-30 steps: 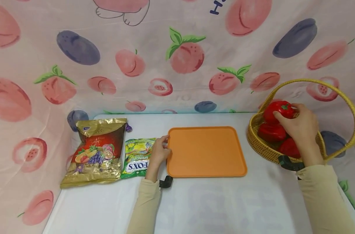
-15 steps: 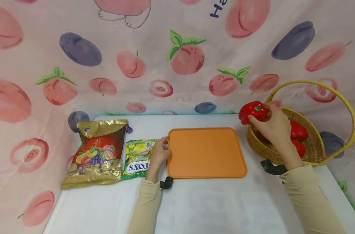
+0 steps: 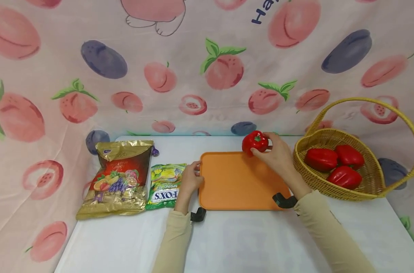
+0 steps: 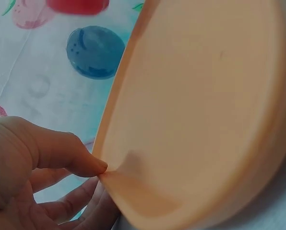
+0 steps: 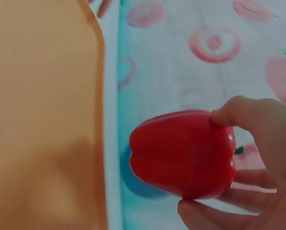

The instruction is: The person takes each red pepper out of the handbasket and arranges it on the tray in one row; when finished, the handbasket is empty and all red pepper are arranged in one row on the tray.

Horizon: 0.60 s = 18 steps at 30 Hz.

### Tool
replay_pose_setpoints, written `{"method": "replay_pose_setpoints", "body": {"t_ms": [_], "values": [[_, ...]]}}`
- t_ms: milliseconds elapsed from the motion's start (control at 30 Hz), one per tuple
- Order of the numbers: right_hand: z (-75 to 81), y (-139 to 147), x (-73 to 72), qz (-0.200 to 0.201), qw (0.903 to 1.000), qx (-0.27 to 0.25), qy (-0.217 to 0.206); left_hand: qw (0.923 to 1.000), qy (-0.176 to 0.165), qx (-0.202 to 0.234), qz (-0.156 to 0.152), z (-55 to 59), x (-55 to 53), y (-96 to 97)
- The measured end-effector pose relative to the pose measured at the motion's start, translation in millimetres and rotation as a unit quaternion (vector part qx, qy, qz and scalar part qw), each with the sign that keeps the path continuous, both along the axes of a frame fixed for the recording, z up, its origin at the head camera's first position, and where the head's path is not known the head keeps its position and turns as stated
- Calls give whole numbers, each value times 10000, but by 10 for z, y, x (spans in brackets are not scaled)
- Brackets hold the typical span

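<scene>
My right hand (image 3: 277, 155) grips a red bell pepper (image 3: 255, 142) with a green stem, between thumb and fingers. In the head view the pepper overlaps the far edge of the orange tray (image 3: 241, 185). The right wrist view shows the pepper (image 5: 181, 155) beside the tray's edge, held near its stem end. At the tray's left edge, my left hand (image 3: 191, 181) pinches the rim, thumb on top and fingers beneath, as the left wrist view shows on the tray (image 4: 196, 96).
A yellow wicker basket (image 3: 367, 185) with a tall handle stands at the right, holding three red peppers (image 3: 321, 159). On the left lie a gold and red candy bag (image 3: 119, 182), a green candy bag (image 3: 166, 185) and a small purple candy (image 3: 155, 151). A fruit-print curtain (image 3: 193, 57) hangs behind.
My right hand has lifted the bell pepper out of the basket and carried it left to the tray's far edge. The left hand has stayed at the tray's rim.
</scene>
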State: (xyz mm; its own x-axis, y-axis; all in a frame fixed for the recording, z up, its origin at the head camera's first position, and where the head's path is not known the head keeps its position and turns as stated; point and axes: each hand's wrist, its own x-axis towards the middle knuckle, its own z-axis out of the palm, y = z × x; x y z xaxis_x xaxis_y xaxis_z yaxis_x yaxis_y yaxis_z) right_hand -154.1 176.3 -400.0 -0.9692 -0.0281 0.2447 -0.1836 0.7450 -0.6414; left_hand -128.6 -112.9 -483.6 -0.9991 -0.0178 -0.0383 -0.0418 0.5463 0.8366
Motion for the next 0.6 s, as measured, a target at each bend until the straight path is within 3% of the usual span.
{"method": "replay_pose_setpoints", "body": {"t_ms": [300, 600], "values": [[-259, -527, -22, 593, 9946, -457, -713, 9998, 65, -208, 38, -34, -24, 34], [-417, -810, -100, 966, 9926, -360, -641, 9996, -85, -242, 127, -35, -25, 46]]}}
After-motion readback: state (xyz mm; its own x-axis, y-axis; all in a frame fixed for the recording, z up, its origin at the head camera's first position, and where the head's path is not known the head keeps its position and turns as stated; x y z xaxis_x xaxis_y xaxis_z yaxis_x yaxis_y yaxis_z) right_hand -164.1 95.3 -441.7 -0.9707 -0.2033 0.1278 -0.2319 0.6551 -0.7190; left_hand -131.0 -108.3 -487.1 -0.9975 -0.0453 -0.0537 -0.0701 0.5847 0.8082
